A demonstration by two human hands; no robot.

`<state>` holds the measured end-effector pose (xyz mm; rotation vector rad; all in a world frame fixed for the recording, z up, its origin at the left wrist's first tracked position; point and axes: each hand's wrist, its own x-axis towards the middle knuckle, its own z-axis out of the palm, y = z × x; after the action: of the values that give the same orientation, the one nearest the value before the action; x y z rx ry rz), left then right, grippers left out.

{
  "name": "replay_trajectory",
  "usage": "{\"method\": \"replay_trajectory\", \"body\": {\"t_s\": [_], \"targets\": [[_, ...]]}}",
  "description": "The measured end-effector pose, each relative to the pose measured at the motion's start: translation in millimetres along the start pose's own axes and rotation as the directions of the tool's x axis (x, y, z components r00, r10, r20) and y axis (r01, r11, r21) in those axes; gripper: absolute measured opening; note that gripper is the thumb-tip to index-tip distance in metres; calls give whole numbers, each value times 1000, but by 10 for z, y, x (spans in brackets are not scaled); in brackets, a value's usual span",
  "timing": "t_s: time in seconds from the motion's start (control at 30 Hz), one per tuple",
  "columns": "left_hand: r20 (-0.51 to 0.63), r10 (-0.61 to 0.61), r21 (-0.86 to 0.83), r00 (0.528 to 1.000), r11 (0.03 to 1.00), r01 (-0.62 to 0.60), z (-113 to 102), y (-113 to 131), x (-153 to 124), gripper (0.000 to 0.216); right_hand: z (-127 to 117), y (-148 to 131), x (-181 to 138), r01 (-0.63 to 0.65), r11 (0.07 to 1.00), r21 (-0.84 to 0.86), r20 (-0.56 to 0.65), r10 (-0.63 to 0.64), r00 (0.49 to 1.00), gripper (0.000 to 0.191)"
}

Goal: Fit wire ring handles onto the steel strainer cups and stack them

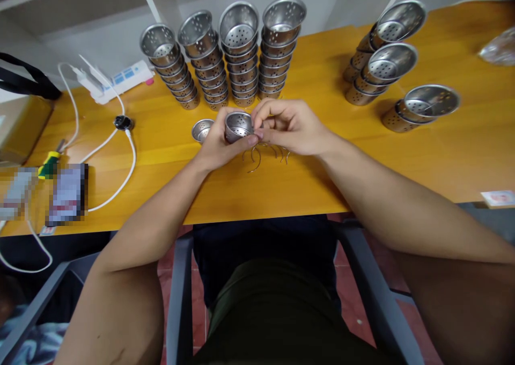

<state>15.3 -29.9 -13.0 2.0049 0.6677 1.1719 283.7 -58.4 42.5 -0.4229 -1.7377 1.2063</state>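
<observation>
My left hand (219,146) is wrapped round a small perforated metal cup (238,126), tilted so that its open mouth faces me. At the cup's right rim, the thumb and fingers of my right hand (295,128) are pinched together. Whatever lies between those fingertips is too small and hidden to name. Several thin curved wire hooks (254,163) lie on the table just below my hands, partly covered by them. Beside my left hand, another perforated metal cup (200,130) sits on the wood, partly hidden.
Several tall stacks of perforated cups (240,59) stand at the back of the wooden table (241,198). Shorter leaning stacks (386,72) are on the right. A power strip (124,83), white cables, a screwdriver (50,163) and a blurred phone-like object (67,193) occupy the left.
</observation>
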Motion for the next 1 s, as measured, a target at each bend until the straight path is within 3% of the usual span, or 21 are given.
{"method": "replay_trajectory", "body": {"t_s": [0.27, 0.57, 0.7, 1.0], "targets": [[56, 91, 99, 994, 990, -97, -28, -90, -4, 96, -16, -39, -34, -69, 996, 64, 25, 68, 997, 50], [118, 106, 223, 987, 966, -131, -91, 63, -33, 102, -87, -132, -67, -27, 992, -125, 149, 46, 988, 41], [148, 53, 238, 988, 967, -88, -101, 156, -42, 101, -109, -208, -82, -30, 974, -223, 203, 77, 976, 40], [209, 113, 262, 971, 950, -167, -146, 180, -27, 92, -86, -179, -112, -5, 975, -222, 223, 56, 973, 42]]}}
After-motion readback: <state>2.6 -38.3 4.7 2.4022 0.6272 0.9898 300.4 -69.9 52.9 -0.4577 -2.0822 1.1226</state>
